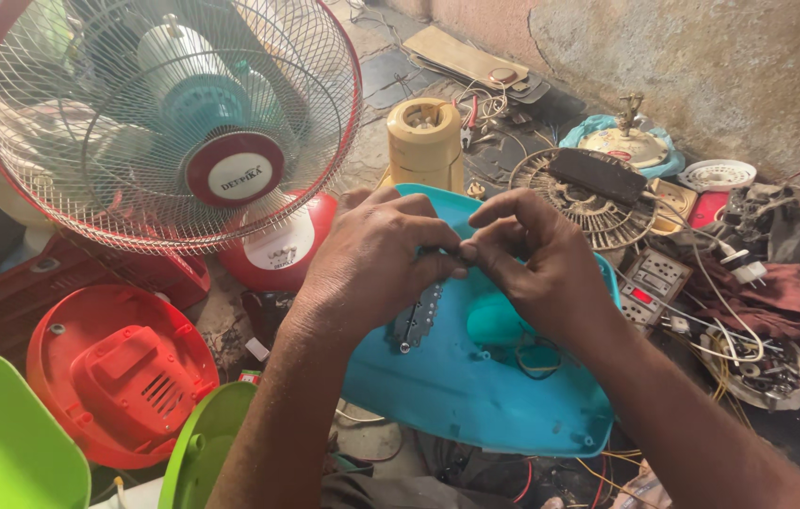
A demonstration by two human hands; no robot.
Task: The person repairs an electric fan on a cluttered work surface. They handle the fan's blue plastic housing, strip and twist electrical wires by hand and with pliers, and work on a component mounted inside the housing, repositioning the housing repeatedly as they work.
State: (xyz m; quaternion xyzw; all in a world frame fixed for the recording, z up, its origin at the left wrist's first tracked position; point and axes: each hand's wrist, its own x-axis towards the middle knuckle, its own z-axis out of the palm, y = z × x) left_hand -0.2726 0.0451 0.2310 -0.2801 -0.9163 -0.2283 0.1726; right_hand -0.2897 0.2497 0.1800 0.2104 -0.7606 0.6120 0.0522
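Both hands meet over a turquoise plastic fan base [475, 377] that lies on the floor in front of me. My left hand [371, 259] and my right hand [532, 264] pinch something small and thin between their fingertips, likely a wire; it is too small to tell. A small circuit board [419, 320] lies on the turquoise base just under my left hand. A coil of thin wires [539, 360] rests on the base below my right hand.
A table fan with a red-rimmed wire guard [169, 123] stands at the left. A red motor cover [122, 377] and green plastic covers [4, 443] lie lower left. A cream motor housing [425, 141], a round grille [588, 198], switch plates [654, 283] and tangled wires crowd the right.
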